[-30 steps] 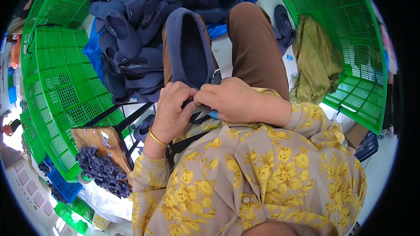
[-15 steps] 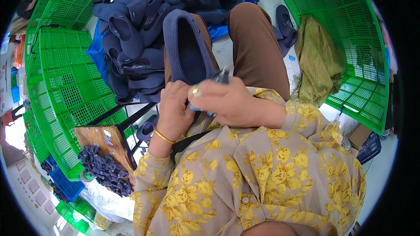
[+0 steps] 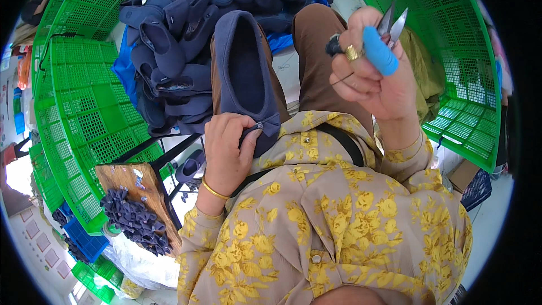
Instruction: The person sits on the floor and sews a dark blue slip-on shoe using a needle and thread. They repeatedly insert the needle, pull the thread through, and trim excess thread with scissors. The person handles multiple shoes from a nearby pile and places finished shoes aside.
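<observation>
A navy fabric slip-on shoe [image 3: 224, 73] rests on my left thigh, its opening facing up. My left hand [image 3: 226, 144] is closed on the end nearest me, thumb and fingers pinching a small navy bow-like fabric piece [image 3: 272, 125] against it. Raised over my right knee, apart from the shoe, my right hand [image 3: 375, 82] is closed around a small pair of scissors [image 3: 397, 27] with the blades pointing up and away. A blue cover [image 3: 379, 51] wraps one of its fingers, and a gold ring [image 3: 353, 52] sits on another. A thin dark needle-like line [image 3: 342, 78] shows by the curled fingers.
Many similar navy shoes [image 3: 164, 39] lie heaped beyond my knees on blue sheeting. Green plastic crates [image 3: 79, 73] stand on the left, another crate [image 3: 474, 130] on the right with olive cloth [image 3: 426, 73]. A wooden board [image 3: 121, 175] at left holds piled navy bows [image 3: 132, 214].
My right hand has lifted away from the shoe, up and to the right, with the scissors. My left hand stays at the shoe's near end, where the bow-like piece now shows.
</observation>
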